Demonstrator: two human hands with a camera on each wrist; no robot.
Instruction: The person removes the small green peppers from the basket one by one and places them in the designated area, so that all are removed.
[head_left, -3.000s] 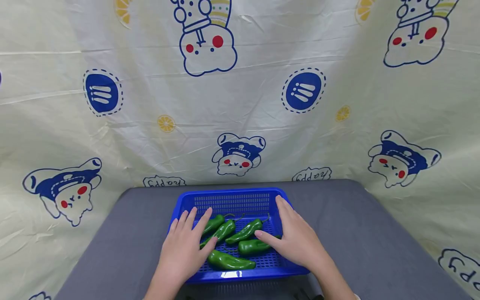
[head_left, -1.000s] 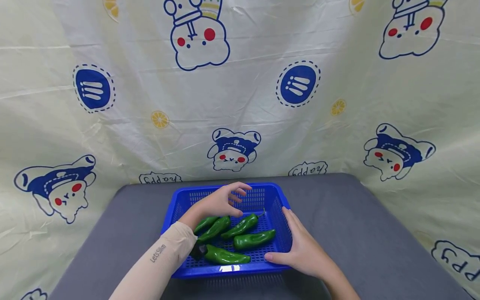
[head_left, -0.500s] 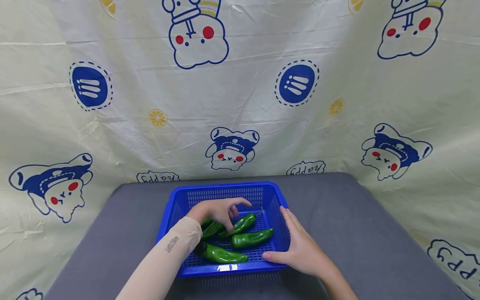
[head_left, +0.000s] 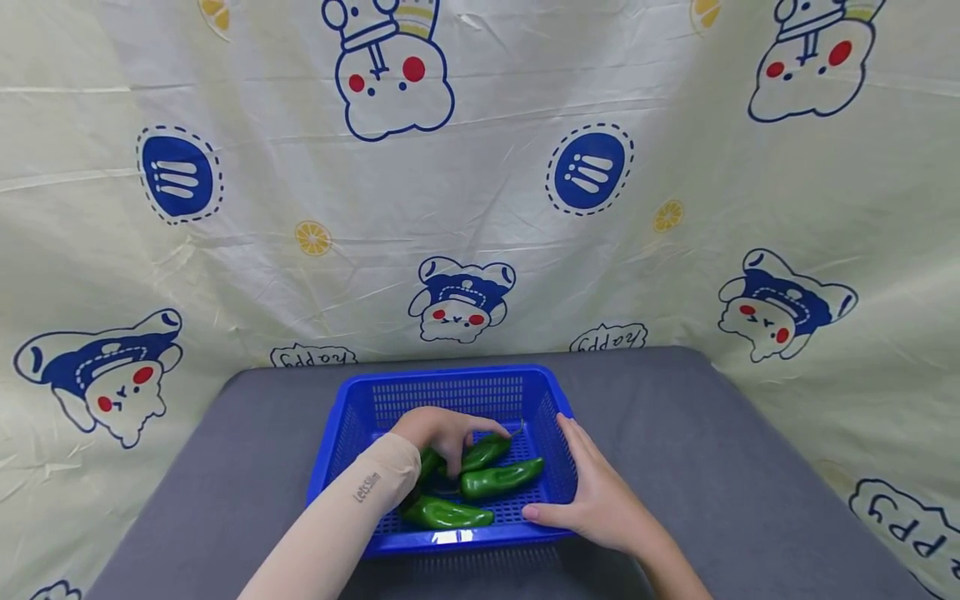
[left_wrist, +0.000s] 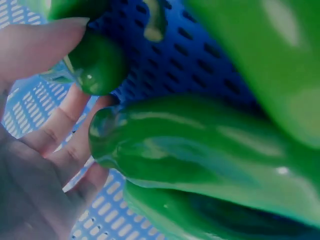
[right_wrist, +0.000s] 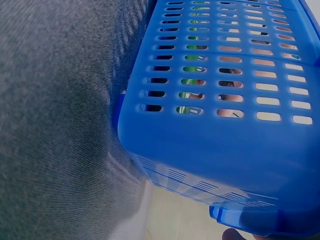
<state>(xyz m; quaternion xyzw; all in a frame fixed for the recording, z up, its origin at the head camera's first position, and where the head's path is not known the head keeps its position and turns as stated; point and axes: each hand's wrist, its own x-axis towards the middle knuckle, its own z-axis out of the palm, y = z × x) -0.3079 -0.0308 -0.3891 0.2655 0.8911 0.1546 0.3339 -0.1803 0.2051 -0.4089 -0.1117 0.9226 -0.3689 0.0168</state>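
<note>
My left hand [head_left: 441,430] reaches down into the blue plastic basket [head_left: 442,374], thumb and index finger on either side of a green pepper [head_left: 489,451]. In the left wrist view the thumb lies over that pepper [left_wrist: 102,67] and the other fingers pass beneath it. Other green peppers lie around: one [head_left: 502,479] to the right, another [head_left: 450,514] at the front, more partly hidden under the left wrist. My right hand [head_left: 600,493] rests at the basket's right rim, fingers straight along the side and thumb stretched toward the front corner.
The basket stands on a grey cloth-covered table [head_left: 660,417]. A pale printed curtain [head_left: 510,208] hangs behind and at both sides. A beige sleeve [head_left: 352,508] covers the left forearm. The slotted basket wall [right_wrist: 220,120] fills much of the right wrist view.
My left hand has come from beside the basket's left edge, over the far part, then down among the peppers, with thumb and fingers round one. My right hand stays at the right rim.
</note>
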